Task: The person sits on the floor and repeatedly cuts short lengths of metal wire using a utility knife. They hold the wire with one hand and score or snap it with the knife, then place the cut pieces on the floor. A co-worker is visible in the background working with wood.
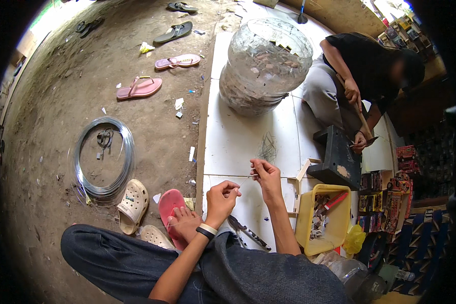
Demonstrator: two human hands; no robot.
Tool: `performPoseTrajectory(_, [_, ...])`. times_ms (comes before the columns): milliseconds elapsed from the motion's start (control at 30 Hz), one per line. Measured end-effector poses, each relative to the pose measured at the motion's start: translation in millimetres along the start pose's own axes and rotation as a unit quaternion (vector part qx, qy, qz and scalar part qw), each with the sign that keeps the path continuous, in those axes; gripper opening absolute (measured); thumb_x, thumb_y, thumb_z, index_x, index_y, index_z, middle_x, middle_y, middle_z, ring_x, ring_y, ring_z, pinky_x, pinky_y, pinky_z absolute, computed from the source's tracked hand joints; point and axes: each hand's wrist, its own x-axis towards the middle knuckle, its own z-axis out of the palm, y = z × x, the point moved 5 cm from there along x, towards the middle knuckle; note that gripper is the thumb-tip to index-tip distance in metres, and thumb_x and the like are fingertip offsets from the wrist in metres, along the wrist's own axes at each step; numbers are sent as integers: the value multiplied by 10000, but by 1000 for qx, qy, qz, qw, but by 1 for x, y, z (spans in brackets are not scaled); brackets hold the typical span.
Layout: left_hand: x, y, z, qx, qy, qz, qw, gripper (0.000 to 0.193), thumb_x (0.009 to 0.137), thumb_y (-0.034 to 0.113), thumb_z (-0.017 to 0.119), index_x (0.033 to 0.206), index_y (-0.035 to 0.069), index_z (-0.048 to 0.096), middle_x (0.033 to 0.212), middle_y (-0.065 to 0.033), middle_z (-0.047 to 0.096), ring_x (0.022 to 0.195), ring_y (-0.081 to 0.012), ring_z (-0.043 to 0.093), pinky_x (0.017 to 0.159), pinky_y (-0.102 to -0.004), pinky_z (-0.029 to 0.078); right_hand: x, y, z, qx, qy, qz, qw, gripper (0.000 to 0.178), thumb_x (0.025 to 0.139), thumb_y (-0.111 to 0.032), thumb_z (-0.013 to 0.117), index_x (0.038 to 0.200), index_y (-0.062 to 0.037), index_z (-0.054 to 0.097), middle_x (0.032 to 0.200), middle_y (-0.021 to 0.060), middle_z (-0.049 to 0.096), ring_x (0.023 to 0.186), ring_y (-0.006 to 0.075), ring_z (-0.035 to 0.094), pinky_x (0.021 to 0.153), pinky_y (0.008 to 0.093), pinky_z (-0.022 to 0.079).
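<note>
The right hand (268, 183) pinches a thin, wire-like piece (251, 176) between thumb and fingertips above white tiles (230, 147), while the left hand (221, 202), just beside it at 8 o'clock, curls nearly closed; whether it grips anything cannot be told. From the hands, a loose bundle of thin wires (267, 148) lies on the tiles at 1 o'clock, a silvery wire coil (106, 193) rests on bare earth (40, 167) at 9, a dark-handled tool (252, 235) lies at 6, and a yellow bin (302, 218) stands at 4. At 2 o'clock, a co-worker (357, 55) in black holds a hammer (363, 120) beside a dark block (334, 152).
</note>
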Motion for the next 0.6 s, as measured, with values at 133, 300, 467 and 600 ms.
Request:
performPoseTrajectory(133, [3,-5,-12,12,32,-8,999,125,942,43,639,996,-32,722,834,-99,758,822,-148,750,714,-247,559,-42,13,-1,-233,-16,-15,972,396,942,-311,734,1229,-40,693,959,56,716,796,167,658,706,295,514])
performPoseTrajectory(300, [8,-14,-23,-5,44,-29,999,118,956,29,632,999,-45,713,886,-91,744,857,-155,750,751,-253,562,-154,53,-1,-600,-150,-82,781,680,737,-302,877,1281,-67,545,1108,146,581,1007,343,616,831,443,523])
performPoseTrajectory(467, [7,-11,-23,-7,41,-61,997,139,964,42,620,1037,-31,713,877,-69,742,840,-131,734,716,-238,542,-169,64,-28,-645,-169,51,744,678,676,-299,915,1158,-57,505,1156,160,539,1106,373,574,856,475,528])
performPoseTrajectory(600, [5,-8,-27,48,35,-44,997,246,960,70,598,1164,26,729,833,-33,743,756,-67,661,649,-207,477,-179,68,-49,-698,-114,83,702,634,710,-239,902,1189,-43,537,1122,142,568,1094,340,590,885,453,507])
